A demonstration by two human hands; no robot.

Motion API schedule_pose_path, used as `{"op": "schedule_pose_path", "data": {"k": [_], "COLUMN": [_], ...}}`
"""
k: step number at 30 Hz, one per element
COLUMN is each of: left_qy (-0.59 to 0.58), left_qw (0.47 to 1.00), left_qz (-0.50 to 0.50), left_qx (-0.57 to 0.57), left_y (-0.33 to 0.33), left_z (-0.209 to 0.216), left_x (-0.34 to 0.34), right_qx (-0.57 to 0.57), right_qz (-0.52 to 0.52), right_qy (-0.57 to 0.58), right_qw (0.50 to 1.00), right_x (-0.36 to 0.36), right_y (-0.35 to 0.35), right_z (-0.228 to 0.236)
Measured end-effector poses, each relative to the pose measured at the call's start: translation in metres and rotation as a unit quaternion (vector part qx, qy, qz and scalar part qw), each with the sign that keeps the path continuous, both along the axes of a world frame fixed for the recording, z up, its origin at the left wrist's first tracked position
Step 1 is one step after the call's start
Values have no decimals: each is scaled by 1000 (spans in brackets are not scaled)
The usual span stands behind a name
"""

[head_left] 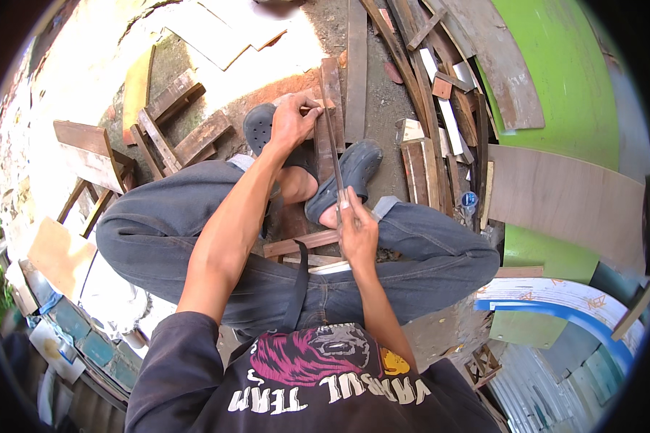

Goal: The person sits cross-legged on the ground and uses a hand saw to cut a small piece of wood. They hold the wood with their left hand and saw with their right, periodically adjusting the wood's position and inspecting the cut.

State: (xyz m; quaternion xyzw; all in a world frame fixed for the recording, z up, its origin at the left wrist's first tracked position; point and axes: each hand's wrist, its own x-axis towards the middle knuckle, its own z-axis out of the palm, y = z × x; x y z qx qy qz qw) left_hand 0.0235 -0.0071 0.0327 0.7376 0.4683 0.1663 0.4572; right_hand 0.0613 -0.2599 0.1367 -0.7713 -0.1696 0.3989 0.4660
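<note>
A long, thin dark strip (333,148) runs from between my shoes back toward my lap. It shows almost edge-on, so its exact kind is unclear. My right hand (357,229) is closed around its near part, thumb and fingers pointing away from me. At the far end, my left hand (294,121) is closed, its fingertips pinched against the strip beside a small pale wooden edge (327,104). Under the strip lies a narrow brown board (325,141), between my two dark clogs (355,171). A short reddish wooden piece (300,244) lies nearer my lap.
Wooden offcuts (204,137) lie at the left, near an upright brown panel (87,144). Long planks (412,79) are piled at the right beside a green sheet (556,65) and a curved plywood panel (563,195). A flat grey board (355,72) stretches ahead.
</note>
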Motion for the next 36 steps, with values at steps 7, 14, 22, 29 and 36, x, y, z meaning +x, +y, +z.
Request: {"op": "schedule_pose_path", "data": {"k": [7,14,22,29,36], "left_qy": [29,10,-9,-13,-10], "left_qw": [998,999,999,999,999], "left_qz": [-44,-32,-31,-37,-22], "left_qx": [-17,-5,2,-29,33], "left_y": [2,-3,6,-1,-5], "left_z": [10,7,1,-3,1], "left_x": [11,5,1,14,-3], "right_qx": [-37,2,3,-34,-4], "right_qz": [25,5,48,19,28], "right_qy": [-122,-52,-136,-108,-66], "right_qw": [992,999,990,993,997], "right_x": [45,13,14,27,-6], "right_y": [110,25,32,77,-12], "right_z": [-37,-21,-9,-32,8]}}
